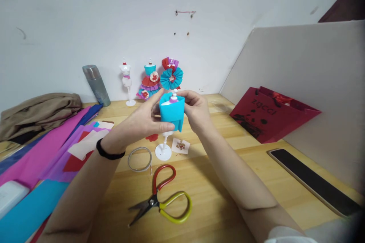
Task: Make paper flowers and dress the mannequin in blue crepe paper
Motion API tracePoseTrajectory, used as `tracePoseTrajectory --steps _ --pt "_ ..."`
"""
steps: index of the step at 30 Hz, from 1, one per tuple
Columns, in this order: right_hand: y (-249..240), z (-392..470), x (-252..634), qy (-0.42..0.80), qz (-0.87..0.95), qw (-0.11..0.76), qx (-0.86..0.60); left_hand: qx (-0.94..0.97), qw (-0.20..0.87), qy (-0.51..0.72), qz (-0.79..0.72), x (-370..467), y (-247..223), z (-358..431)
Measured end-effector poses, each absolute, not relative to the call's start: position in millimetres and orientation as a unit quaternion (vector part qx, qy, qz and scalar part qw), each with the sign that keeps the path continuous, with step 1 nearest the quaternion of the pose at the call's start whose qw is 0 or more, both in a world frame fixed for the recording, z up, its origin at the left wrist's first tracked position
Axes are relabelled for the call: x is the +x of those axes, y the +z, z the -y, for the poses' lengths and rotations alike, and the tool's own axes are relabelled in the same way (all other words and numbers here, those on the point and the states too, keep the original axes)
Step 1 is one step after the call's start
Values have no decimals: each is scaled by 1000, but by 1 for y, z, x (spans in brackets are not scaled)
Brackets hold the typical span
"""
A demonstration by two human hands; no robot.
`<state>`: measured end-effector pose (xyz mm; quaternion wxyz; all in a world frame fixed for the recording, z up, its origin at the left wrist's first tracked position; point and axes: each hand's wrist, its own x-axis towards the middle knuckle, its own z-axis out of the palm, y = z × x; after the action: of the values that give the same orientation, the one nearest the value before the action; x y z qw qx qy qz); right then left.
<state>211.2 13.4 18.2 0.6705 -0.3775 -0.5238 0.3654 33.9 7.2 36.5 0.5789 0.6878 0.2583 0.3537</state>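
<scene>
A small white mannequin on a stand (163, 152) is upright on the table in front of me, its torso wrapped in a turquoise crepe paper strip (172, 111). My left hand (149, 115) is closed round the wrapped torso from the left, its thumb pressed across the front of the paper. On the other side my right hand (196, 108) pinches at the right rear edge of the strip; its fingertips are partly hidden behind the paper. Below lie scissors (154, 200) with red and yellow handles, blades apart, and a wire ring (139, 159).
Behind stand a bare mannequin (127, 79) and two dressed ones with paper skirts and flowers (171, 78). A grey bottle (97, 85) leans at the wall. Coloured paper (37, 155) covers the left; a red gift bag (265, 117) and a phone (310, 180) lie right.
</scene>
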Motion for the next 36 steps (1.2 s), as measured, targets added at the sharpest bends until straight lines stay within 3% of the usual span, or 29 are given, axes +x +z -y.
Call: tracePoseTrajectory --steps 12,18,36 --pt "19 -13 216 292 561 666 -395 692 492 427 -309 50 34 -2" --pt "29 -6 228 225 598 641 -425 696 509 410 -298 48 40 -1" --pt "61 19 257 371 677 509 -382 661 584 416 -221 24 40 -29"
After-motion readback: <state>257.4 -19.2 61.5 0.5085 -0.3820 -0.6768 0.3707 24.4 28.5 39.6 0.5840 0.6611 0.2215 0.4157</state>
